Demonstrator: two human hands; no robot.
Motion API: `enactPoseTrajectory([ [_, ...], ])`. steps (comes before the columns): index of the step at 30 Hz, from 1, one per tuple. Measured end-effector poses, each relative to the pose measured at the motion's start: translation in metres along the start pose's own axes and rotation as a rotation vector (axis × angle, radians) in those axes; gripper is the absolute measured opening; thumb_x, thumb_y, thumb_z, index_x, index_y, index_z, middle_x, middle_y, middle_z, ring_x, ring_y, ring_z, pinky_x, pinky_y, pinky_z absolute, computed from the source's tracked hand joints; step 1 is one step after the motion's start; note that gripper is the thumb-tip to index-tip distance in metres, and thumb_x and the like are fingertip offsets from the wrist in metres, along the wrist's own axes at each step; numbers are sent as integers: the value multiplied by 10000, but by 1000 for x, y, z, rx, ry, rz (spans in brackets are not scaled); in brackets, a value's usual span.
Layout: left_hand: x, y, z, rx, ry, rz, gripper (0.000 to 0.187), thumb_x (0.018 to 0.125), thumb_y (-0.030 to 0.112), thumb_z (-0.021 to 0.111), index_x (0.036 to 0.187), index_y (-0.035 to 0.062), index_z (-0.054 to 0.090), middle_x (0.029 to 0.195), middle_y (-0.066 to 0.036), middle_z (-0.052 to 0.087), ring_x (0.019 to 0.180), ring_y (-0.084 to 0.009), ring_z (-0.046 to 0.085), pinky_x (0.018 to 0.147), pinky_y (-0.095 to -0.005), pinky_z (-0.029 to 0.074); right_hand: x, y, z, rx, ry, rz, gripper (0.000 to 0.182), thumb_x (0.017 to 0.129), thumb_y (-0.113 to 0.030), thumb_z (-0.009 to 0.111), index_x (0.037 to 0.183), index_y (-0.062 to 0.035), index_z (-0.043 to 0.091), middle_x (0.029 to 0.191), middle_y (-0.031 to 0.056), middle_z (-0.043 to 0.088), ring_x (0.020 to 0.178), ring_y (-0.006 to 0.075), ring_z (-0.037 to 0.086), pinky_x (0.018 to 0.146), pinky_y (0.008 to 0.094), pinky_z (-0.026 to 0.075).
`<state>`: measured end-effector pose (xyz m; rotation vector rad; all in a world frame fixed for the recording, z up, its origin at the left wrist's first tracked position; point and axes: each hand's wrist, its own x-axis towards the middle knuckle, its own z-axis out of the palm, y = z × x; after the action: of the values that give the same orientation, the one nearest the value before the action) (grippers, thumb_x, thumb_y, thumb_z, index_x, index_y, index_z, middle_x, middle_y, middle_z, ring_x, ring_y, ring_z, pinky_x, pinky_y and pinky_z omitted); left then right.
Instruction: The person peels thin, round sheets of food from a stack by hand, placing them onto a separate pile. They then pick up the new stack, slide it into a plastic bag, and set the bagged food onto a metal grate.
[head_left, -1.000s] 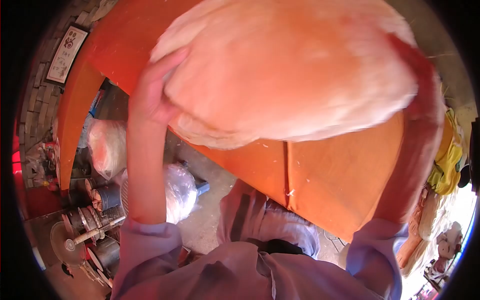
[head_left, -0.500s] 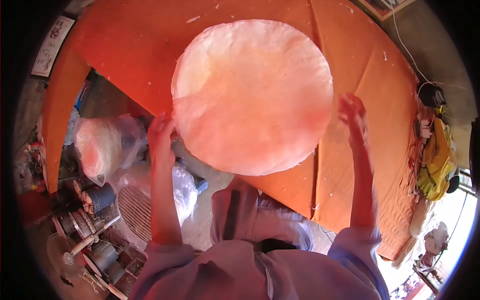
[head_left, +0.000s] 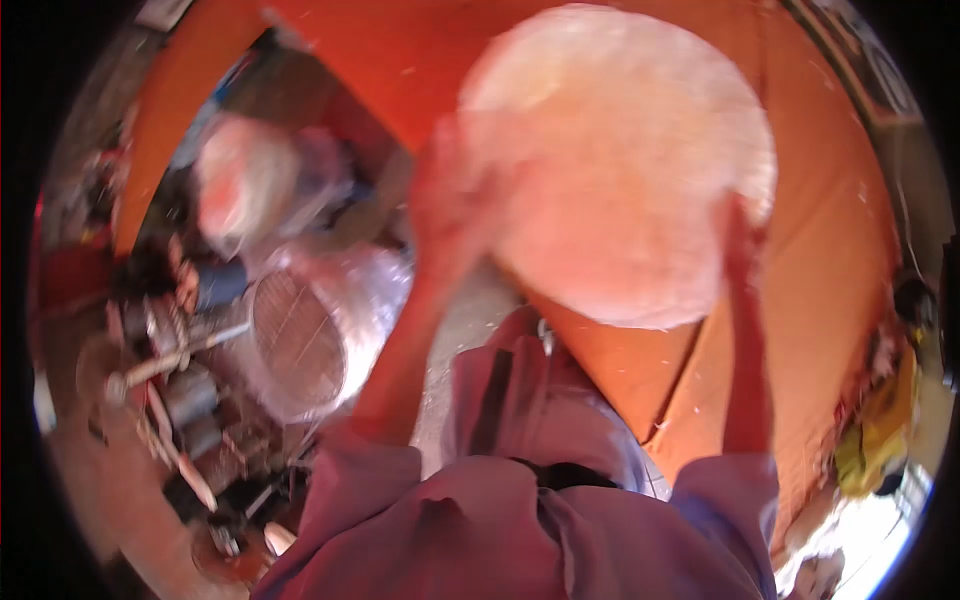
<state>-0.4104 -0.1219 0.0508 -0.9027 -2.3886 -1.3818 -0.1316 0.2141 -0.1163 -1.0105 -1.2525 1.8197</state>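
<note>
A large round disc [head_left: 620, 180], white to pale pink with a soft, padded look and an uneven rim, lies on the orange-covered table [head_left: 840, 230]. My left hand [head_left: 465, 185] is at the disc's left edge, its fingers reaching over the surface but smeared by motion. At the right edge, my right hand [head_left: 742, 235] overlaps the disc near its rim. Its fingers are blurred too, so whether either hand grips the disc is not visible.
Left of the table, clear plastic bags with pale contents [head_left: 245, 180] stand near a round slatted item [head_left: 298, 335]. Spools and metal parts [head_left: 190, 400] crowd the lower left. A yellow cloth [head_left: 875, 430] hangs at the right edge of the table.
The view has shifted, so the disc appears farther up and right. My right hand, apart from the disc before, now overlaps its right edge. My left hand has come farther over the left side.
</note>
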Motion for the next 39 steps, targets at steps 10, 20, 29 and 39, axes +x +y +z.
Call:
enactPoseTrajectory([
  [10,-54,47,10,74,-285,157,417,732,195,636,1109,20,605,1194,-179,546,1192,-370,464,1016,-499,328,-112,-113,188,-1558,-484,-993,563,873,-294,610,1377,-92,460,1359,263,436,1291,430,366,1076,489,280],
  [20,-278,-181,-179,-643,712,-1351,239,887,161,618,1078,18,609,952,-100,645,822,-213,640,727,-329,542,-102,-97,179,-1608,-546,-962,577,924,-322,513,1433,-78,393,1472,252,313,1357,431,288,1102,525,235],
  [29,-382,-293,-271,-1320,1515,-1328,497,929,150,574,1269,-49,270,1261,-243,411,1107,-438,526,942,-519,512,-93,-94,176,-1754,-633,-987,567,1006,-384,368,1444,-26,348,1495,225,297,1377,403,273,1139,482,205],
  [39,-308,-251,-321,-1561,1328,-1044,210,932,193,573,1062,35,619,986,-132,665,852,-270,642,741,-328,573,-91,-97,172,-1853,-655,-957,572,1019,-381,334,1465,-26,294,1514,217,259,1398,384,242,1141,485,197],
])
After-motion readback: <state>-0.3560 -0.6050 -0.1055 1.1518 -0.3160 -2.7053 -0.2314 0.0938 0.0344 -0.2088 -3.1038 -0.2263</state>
